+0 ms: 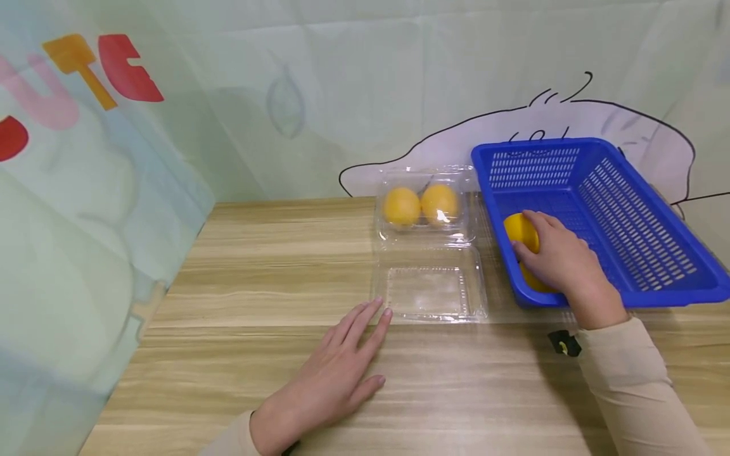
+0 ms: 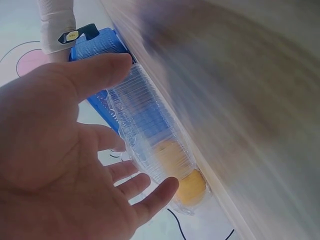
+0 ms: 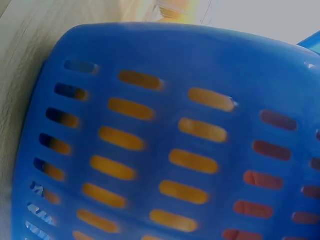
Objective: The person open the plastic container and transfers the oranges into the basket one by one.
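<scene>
My right hand (image 1: 564,259) reaches into a blue plastic basket (image 1: 661,297), with thumb and fingers around an orange (image 1: 520,231). A second orange (image 1: 533,278) lies below it, partly hidden by the hand. Through the slots of the basket wall (image 3: 165,60), the right wrist view shows orange fruit and parts of the hand. My left hand (image 1: 336,367) lies with fingers spread, its fingertips beside the near edge of a clear clamshell container (image 1: 428,291). Two oranges, a left one (image 1: 402,206) and a right one (image 1: 440,204), sit in the container's far half.
The wood-grain table (image 1: 274,266) carries the basket at the right and the container near the middle. A printed cloth (image 1: 228,126) hangs behind and to the left. Beside the right sleeve (image 1: 621,361) is a small black item (image 1: 564,343) with a yellow mark.
</scene>
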Available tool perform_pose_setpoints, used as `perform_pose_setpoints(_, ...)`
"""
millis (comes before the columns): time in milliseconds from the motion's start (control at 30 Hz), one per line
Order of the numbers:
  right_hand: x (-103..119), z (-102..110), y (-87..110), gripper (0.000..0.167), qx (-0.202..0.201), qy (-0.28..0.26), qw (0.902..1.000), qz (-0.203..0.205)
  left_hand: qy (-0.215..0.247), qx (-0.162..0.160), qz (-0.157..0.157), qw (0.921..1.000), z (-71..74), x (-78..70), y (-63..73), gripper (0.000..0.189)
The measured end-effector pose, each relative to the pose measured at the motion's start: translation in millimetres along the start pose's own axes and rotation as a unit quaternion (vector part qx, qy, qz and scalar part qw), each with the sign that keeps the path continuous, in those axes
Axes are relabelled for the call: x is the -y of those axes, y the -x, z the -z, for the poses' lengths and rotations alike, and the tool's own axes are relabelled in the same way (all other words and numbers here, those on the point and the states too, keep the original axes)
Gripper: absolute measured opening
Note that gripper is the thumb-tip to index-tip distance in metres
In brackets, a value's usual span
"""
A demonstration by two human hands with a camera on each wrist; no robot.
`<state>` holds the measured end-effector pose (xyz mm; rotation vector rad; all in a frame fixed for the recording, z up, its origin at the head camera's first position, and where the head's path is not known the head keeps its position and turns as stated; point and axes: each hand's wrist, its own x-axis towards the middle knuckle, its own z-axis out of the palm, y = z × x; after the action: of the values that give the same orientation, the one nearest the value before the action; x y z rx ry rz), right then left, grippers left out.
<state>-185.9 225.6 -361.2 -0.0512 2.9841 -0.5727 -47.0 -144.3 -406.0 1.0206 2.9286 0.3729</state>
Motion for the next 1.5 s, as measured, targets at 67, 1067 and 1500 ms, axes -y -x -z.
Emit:
perform_pose_setpoints(67,1.2,-0.8,-0.9,0.070,-0.005,0.002,1.0000,0.004,0.002,-0.001,0.000,1.0000,0.0,0.4,0.9,0.090)
perform_pose_setpoints(1067,86.3,-35.3,71.6,0.072,0.003,-0.244,0.9566,0.159,0.001,0.019,0.001,0.9998,5.4,-1.1,-4.2,0.090)
perform_pose_setpoints(1500,75.4,-67.3,35.5,0.066,0.014,-0.266,0.9616,0.068,0.008,0.033,0.013,0.9993,6.9,-1.7,-0.3,0.090)
